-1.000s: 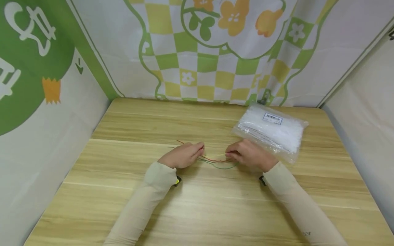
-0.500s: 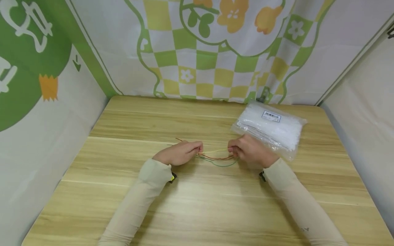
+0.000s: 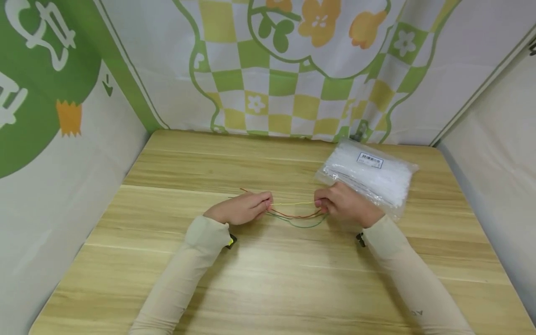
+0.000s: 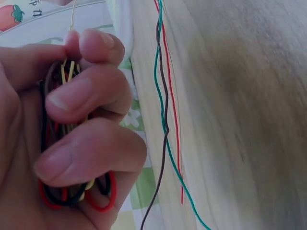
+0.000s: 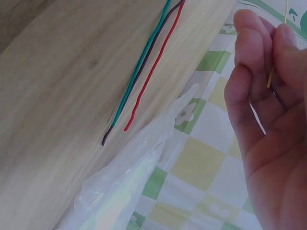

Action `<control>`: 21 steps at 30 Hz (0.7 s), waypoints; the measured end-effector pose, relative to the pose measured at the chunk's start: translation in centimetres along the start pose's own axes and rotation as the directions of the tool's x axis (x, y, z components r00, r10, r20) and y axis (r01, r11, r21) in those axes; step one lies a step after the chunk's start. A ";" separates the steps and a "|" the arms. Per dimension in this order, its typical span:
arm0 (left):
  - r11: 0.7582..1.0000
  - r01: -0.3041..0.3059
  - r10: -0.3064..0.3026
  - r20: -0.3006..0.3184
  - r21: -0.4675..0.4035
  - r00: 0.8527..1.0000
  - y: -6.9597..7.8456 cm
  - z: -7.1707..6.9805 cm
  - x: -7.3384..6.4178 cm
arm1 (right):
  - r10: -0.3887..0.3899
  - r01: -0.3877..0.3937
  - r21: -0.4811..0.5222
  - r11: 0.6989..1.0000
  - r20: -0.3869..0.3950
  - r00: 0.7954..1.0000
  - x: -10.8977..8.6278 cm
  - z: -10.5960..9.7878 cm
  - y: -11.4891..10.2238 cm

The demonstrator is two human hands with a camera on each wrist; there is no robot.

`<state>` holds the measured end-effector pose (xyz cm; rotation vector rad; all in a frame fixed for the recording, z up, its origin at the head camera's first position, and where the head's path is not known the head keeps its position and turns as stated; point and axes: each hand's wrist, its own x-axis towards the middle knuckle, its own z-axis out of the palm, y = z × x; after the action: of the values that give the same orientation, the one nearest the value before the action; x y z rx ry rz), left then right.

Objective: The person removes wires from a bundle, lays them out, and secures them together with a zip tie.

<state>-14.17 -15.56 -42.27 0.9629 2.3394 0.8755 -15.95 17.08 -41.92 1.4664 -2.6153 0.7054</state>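
Grips a coiled bundle of wires in the curled fingers of the left hand, with loops of red, black and yellow showing past the fingers. Pinches the yellow wire near its end between thumb and fingers of the right hand, leaving a short tail inside the grip. Spans the gap between the hands with that strand, nearly straight, on a long axis running left to right and roughly parallel to the far edge of the tabletop. Lets the green wire, the red wire and the brown wire hang slack on the body side of the yellow wire, sagging deepest in the green. Leaves these three unheld at the right, with free tips well apart from the right hand and near the plastic bag. Has the bulk of the bundle at the left hand, therefore, and the free tips nearer the right. Overlaps the near edge of the plastic bag with the right hand in the head view; cannot tell whether touching.
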 end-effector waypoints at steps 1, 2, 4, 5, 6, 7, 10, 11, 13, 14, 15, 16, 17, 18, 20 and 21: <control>1.000 0.007 -0.007 0.002 -0.011 1.000 0.0 0.0 0.0 | 0.003 -0.003 0.002 1.000 0.001 1.000 0.0 0.0 0.0; 1.000 0.013 -0.013 0.000 -0.014 1.000 -0.1 0.0 0.0 | 0.004 -0.004 0.004 1.000 0.002 1.000 -0.1 0.0 0.0; 1.000 0.019 -0.019 -0.004 -0.021 1.000 -0.2 0.0 0.0 | 0.008 -0.008 0.013 1.000 0.003 1.000 -0.2 -0.1 0.0; 0.999 0.026 -0.026 -0.008 -0.021 1.000 -0.3 0.0 0.0 | 0.011 -0.011 0.014 1.000 0.006 1.000 -0.2 -0.1 0.0; 0.999 0.033 -0.034 -0.015 -0.017 0.999 -0.3 -0.1 0.0 | 0.014 -0.014 0.019 1.000 0.011 1.000 -0.2 -0.1 0.1; 0.999 0.041 -0.042 -0.023 -0.019 0.999 -0.4 -0.1 0.0 | 0.014 -0.014 0.018 1.000 0.013 1.000 -0.3 -0.1 0.1; 0.996 0.079 -0.080 -0.049 -0.031 0.996 -0.3 -0.2 0.0 | 0.006 -0.006 0.011 1.000 0.013 1.000 -0.4 0.0 0.2; 0.995 0.093 -0.095 -0.059 -0.037 0.994 -0.3 -0.2 0.0 | 0.004 -0.004 0.007 1.000 0.016 1.000 -0.4 0.0 0.2; 0.991 0.118 -0.123 -0.078 -0.064 0.989 0.0 -0.2 0.0 | -0.009 0.009 -0.004 1.000 0.014 1.000 -0.4 0.1 0.1; 0.989 0.131 -0.137 -0.092 -0.072 0.986 0.1 -0.3 0.0 | -0.011 0.011 -0.006 1.000 0.016 1.000 -0.4 0.1 0.0; 0.986 0.144 -0.152 -0.102 -0.082 0.983 0.2 -0.3 0.1 | -0.013 0.013 -0.009 1.000 0.019 1.000 -0.4 0.1 0.0; 0.984 0.153 -0.163 -0.114 -0.092 0.980 0.3 -0.3 0.1 | -0.014 0.014 -0.010 1.000 0.021 1.000 -0.4 0.1 -0.1; 0.981 0.164 -0.176 -0.126 -0.104 0.976 0.4 -0.3 0.1 | -0.010 0.010 -0.009 1.000 0.025 1.000 -0.4 0.1 -0.1; 0.977 0.179 -0.194 -0.137 -0.114 0.971 0.5 -0.3 0.2 | -0.006 0.006 -0.005 1.000 0.029 1.000 -0.5 0.1 -0.2; 0.971 0.202 -0.221 -0.153 -0.129 0.963 0.5 -0.3 0.2 | 0.011 -0.011 0.011 1.000 0.037 0.999 -0.5 0.1 -0.3; 0.968 0.211 -0.230 -0.156 -0.134 0.960 0.4 -0.2 0.3 | 0.019 -0.019 0.018 1.000 0.041 0.999 -0.5 0.0 -0.3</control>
<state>-14.29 -15.19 -41.86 0.5851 2.4484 1.0230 -15.40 17.31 -41.95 1.4780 -2.6630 0.7106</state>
